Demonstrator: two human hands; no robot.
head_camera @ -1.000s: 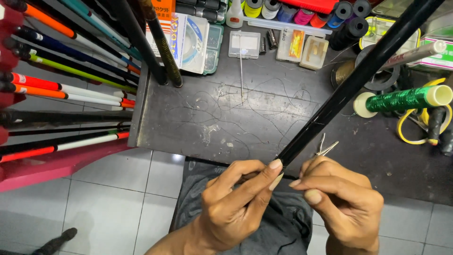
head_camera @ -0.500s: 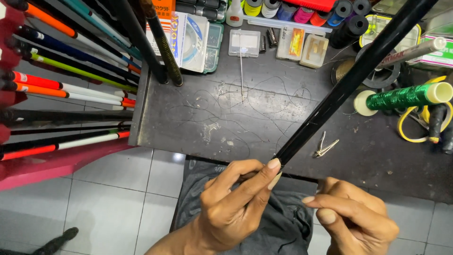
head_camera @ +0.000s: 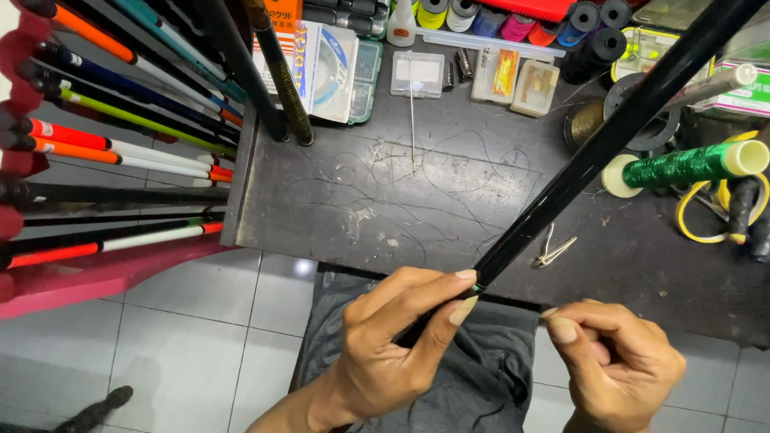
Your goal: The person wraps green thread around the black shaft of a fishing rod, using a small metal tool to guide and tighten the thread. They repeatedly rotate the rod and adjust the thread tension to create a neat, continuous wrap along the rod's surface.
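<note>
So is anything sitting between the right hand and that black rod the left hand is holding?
Nothing visible. The left hand grips the black rod at its lower end, and the right hand sits just beside it, with only dark grey cloth on the lap below the gap.

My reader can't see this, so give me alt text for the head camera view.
The left hand grips a long black rod slanting over a dark workbench, while the right hand pinches closed beside it. Thread spools and a green-wound spool sit behind, colourful rods at left.
</note>
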